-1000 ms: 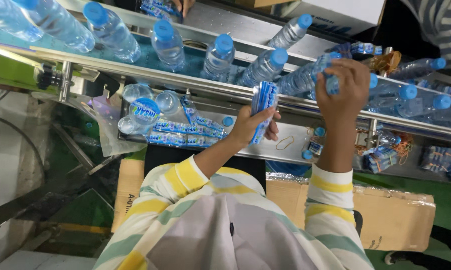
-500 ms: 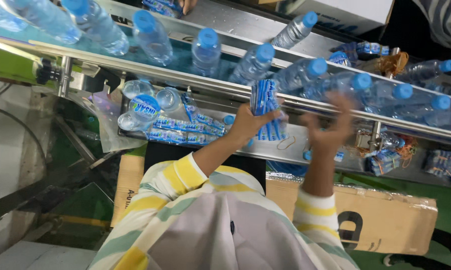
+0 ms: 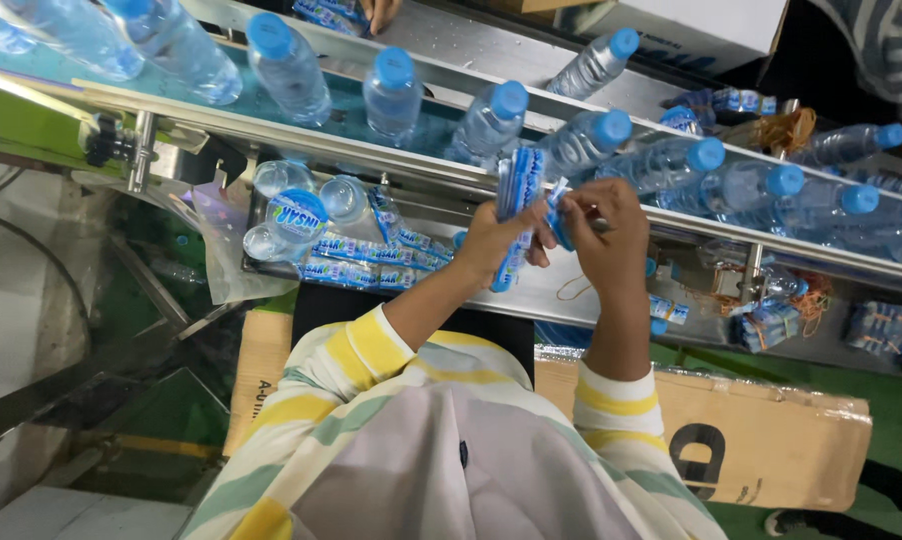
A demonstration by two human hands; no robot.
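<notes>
Centre frame, left hand (image 3: pixel 496 240) grips a stack of blue-and-white plastic label sleeves (image 3: pixel 516 215); right hand (image 3: pixel 606 235) pinches one blue sleeve (image 3: pixel 559 205) beside clear blue-capped bottles (image 3: pixel 586 140).

Green floor (image 3: pixel 901 420), cardboard box (image 3: pixel 771 440) below.

Setting identified as a bottling plant, packing or labelling line. A steel-railed conveyor (image 3: pixel 301 135) is seen crossing the view, loaded with clear water bottles with blue caps (image 3: pixel 391 95). Bundles of blue-and-white label sleeves (image 3: pixel 356 260) are heaped on the metal ledge below. Rubber-banded label packs (image 3: pixel 771 322) are noted further along, with flattened cardboard cartons (image 3: pixel 771 440) stacked under the line and a green floor (image 3: pixel 896 405)
</notes>
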